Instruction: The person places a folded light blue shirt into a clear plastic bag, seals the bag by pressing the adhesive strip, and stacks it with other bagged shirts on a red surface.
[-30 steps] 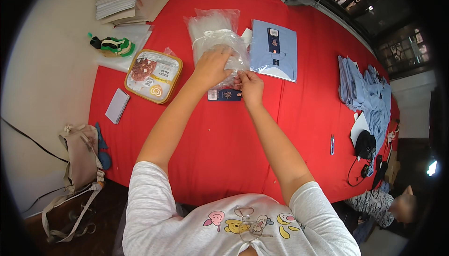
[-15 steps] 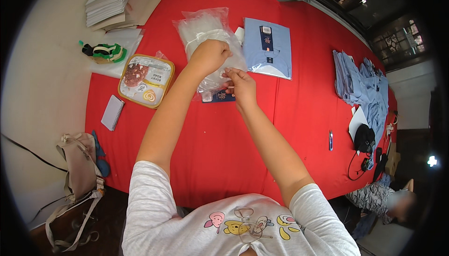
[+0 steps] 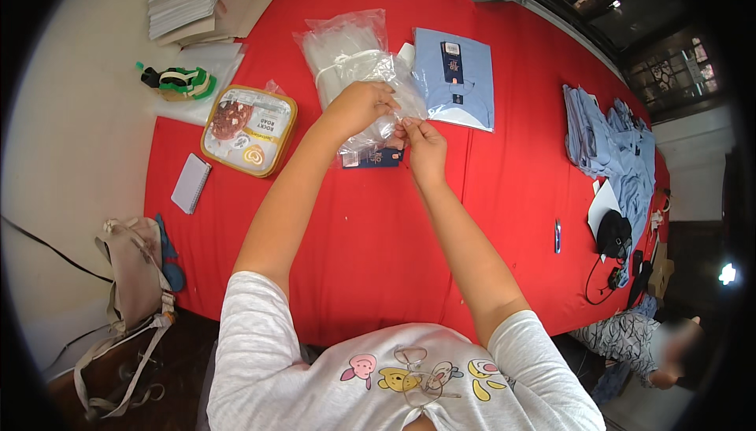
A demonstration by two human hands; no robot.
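A stack of clear plastic bags (image 3: 339,49) lies on the red-covered table, with a pale band across it. My left hand (image 3: 364,108) rests on its lower part, fingers curled down and closed on the plastic. At the lower right corner my right hand (image 3: 426,147) pinches the film between thumb and fingers, close to my left fingertips. Dark blue cardboard tags (image 3: 372,158) lie just below, partly covered by the plastic and my hands. To the right is a folded light blue shirt (image 3: 472,76) in a clear bag, with a dark tag on it.
Left of my arms are a plastic tub (image 3: 250,130) with a yellow rim, a spiral notepad (image 3: 190,183) and a green tape dispenser (image 3: 187,83). Far right holds piled blue shirts (image 3: 587,131), a black pouch (image 3: 613,232) and a small blue tool (image 3: 557,235). Another person (image 3: 622,340) sits lower right.
My left hand has come down and slightly right along the bags. My right hand has shifted right, its fingertips still pinching the plastic.
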